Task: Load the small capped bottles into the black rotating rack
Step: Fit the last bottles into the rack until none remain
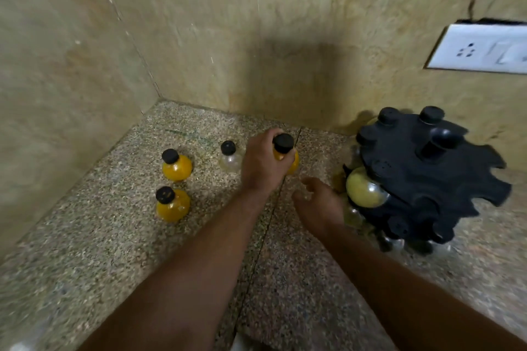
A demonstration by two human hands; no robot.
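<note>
My left hand is wrapped around the neck of an orange-filled bottle with a black cap, which stands on the speckled stone counter. My right hand hovers open just left of the black rotating rack, fingers spread and empty. The rack holds several bottles, among them a yellow-green one at its near left side. Two more orange bottles and a clear, empty-looking bottle stand loose on the counter to the left.
Stone walls close the corner behind and to the left. A white socket plate with a cable sits on the back wall above the rack. A seam runs through the counter between my arms.
</note>
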